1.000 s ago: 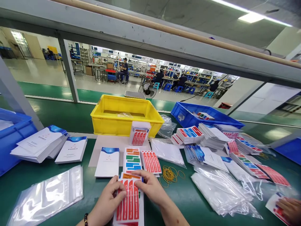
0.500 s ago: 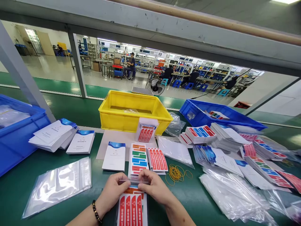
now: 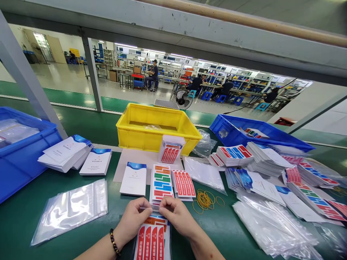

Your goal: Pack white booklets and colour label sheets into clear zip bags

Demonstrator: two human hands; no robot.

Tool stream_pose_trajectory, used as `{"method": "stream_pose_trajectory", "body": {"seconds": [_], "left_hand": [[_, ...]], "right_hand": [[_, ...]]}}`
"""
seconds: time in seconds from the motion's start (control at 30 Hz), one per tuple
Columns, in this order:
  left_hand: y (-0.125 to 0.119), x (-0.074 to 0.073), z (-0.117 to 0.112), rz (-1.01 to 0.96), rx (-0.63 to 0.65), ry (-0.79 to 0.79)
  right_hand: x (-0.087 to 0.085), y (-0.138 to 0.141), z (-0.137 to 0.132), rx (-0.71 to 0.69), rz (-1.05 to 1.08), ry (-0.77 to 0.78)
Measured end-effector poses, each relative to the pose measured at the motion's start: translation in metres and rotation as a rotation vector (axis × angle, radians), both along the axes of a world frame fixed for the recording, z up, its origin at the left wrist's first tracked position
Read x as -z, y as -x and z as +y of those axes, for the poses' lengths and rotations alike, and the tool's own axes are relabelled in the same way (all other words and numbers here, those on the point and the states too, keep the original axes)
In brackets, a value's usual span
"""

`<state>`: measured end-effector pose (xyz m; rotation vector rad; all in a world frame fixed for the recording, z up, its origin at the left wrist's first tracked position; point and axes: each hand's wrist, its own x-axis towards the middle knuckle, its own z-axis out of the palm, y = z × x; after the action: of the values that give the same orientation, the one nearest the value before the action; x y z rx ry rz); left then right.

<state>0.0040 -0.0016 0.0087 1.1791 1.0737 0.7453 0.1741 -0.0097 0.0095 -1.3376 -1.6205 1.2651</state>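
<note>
My left hand (image 3: pixel 135 219) and my right hand (image 3: pixel 176 216) pinch the top edge of a clear bag (image 3: pixel 152 238) that holds sticker sheets with red labels. The bag lies on the green table near its front edge. The fingertips of both hands almost meet at the bag's mouth. Just beyond them lie a sheet of coloured labels (image 3: pixel 162 181), a stack of red label sheets (image 3: pixel 183 184) and a white and blue booklet (image 3: pixel 134 178).
A yellow bin (image 3: pixel 157 127) stands behind, with blue bins at the far left (image 3: pixel 21 155) and back right (image 3: pixel 260 135). Empty clear bags (image 3: pixel 72 209) lie at left, more bags (image 3: pixel 273 225) at right. Rubber bands (image 3: pixel 206 199), booklet stacks (image 3: pixel 67 151) and label stacks (image 3: pixel 235 153) surround the hands.
My fingers have come closer together along the bag's top edge. The view has shifted slightly, so the table contents sit a bit further right.
</note>
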Motion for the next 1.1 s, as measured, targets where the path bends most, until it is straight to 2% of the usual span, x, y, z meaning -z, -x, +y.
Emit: {"method": "stream_pose_trajectory", "body": {"seconds": [0.13,0.53,0.63,0.73,0.83,0.9,0.93,1.0,1.1], "left_hand": [[-0.001,-0.005,-0.001,0.027,0.003,-0.019],[-0.002,0.001,-0.002,0.025,0.058,-0.094],[-0.001,0.000,-0.001,0.048,0.090,-0.100],[0.004,-0.002,0.001,0.153,0.054,-0.299],[0.014,-0.004,0.003,0.274,-0.108,-0.606],[0.021,-0.006,0.003,0.295,-0.213,-0.705],[0.025,-0.008,0.003,0.303,-0.250,-0.738],[0.035,-0.013,0.000,0.332,-0.289,-0.786],[0.054,-0.023,-0.009,0.444,-0.299,-0.831]], "right_hand": [[-0.002,0.001,-0.002,-0.033,-0.100,-0.048],[0.000,0.012,-0.008,-0.044,-0.222,-0.184],[0.001,0.008,-0.005,-0.083,-0.263,-0.251],[0.001,0.002,-0.001,-0.095,-0.312,-0.355],[0.001,0.001,-0.004,0.018,-0.394,-0.545],[0.003,0.006,-0.012,0.057,-0.462,-0.650],[0.006,0.011,-0.017,0.029,-0.495,-0.677],[0.012,0.021,-0.029,-0.123,-0.550,-0.671],[0.022,0.035,-0.041,-0.398,-0.608,-0.515]]}}
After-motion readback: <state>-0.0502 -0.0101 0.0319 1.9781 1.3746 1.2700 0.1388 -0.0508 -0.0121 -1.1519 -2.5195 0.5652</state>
